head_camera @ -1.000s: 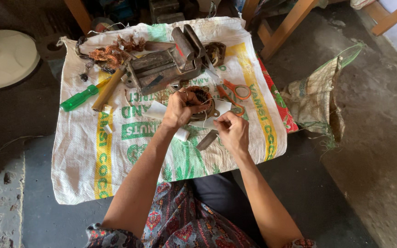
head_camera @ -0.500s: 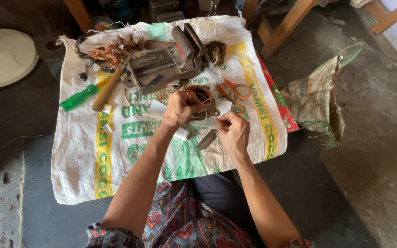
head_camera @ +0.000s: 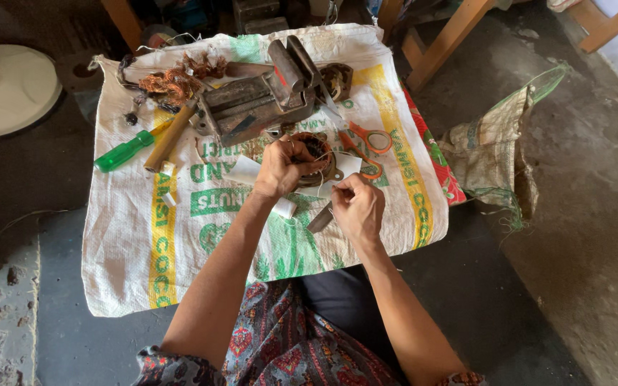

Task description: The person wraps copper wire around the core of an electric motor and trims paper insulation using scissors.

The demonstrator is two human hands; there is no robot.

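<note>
Round wound coil [head_camera: 316,159], brown and ring-shaped, sits on the white printed sack [head_camera: 180,236] that covers the surface, just in front of the grey metal vise [head_camera: 259,104]. Left hand [head_camera: 280,168] is closed around the coil's near-left edge, fingers curled over its rim. Right hand [head_camera: 357,209] lies just beside and below the coil, apart from it, fingers pinched together on a thin pale thread [head_camera: 327,171] that runs up toward the coil; whether the thread is tied to the coil cannot be told. Small blade [head_camera: 321,217] lies on the sack at the right hand's inner side, touching or nearly touching the fingers. Orange-handled scissors [head_camera: 366,146] rest just right of the coil. Green-handled screwdriver [head_camera: 124,151] and wooden handle [head_camera: 169,138] lie well apart at the left, near a tangle of copper wire [head_camera: 169,82].
</note>
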